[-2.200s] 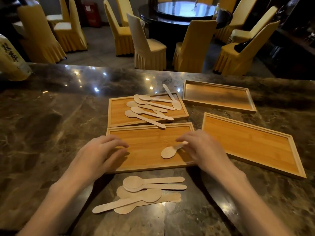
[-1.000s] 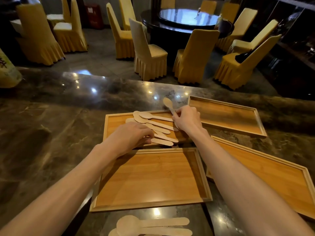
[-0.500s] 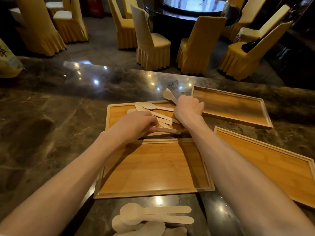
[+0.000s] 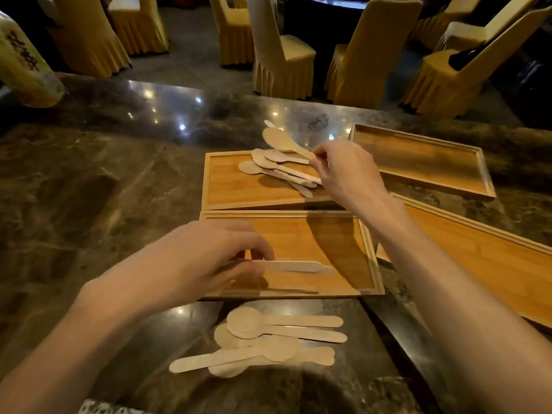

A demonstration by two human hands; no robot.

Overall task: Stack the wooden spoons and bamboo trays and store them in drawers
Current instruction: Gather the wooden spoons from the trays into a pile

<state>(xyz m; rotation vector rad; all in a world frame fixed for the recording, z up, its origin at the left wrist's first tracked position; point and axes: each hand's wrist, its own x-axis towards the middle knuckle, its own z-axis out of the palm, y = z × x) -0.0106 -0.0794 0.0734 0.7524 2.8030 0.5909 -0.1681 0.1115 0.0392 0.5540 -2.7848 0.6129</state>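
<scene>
Gathering is the step in hand: the left hand (image 4: 191, 264) pinches one flat wooden spoon (image 4: 294, 266) above the near bamboo tray (image 4: 370, 258), while the right hand (image 4: 346, 171) closes on fanned spoon handles (image 4: 286, 171) in the far tray (image 4: 227, 186). A loose spoon pile (image 4: 268, 339) lies on the glossy marble counter (image 4: 89, 189). Next, likely: add both handfuls to that pile, bowls aligned. Trays are shallow, rimmed rectangles; no drawer is visible.

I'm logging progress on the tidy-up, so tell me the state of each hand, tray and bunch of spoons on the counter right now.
left hand: holding one spoon above the near tray
right hand: gripping fanned spoons
near tray: bare, flat
back tray: right end lifted, spoons over it
right tray: bare
far tray: bare
counter pile: loose, unstacked
</scene>
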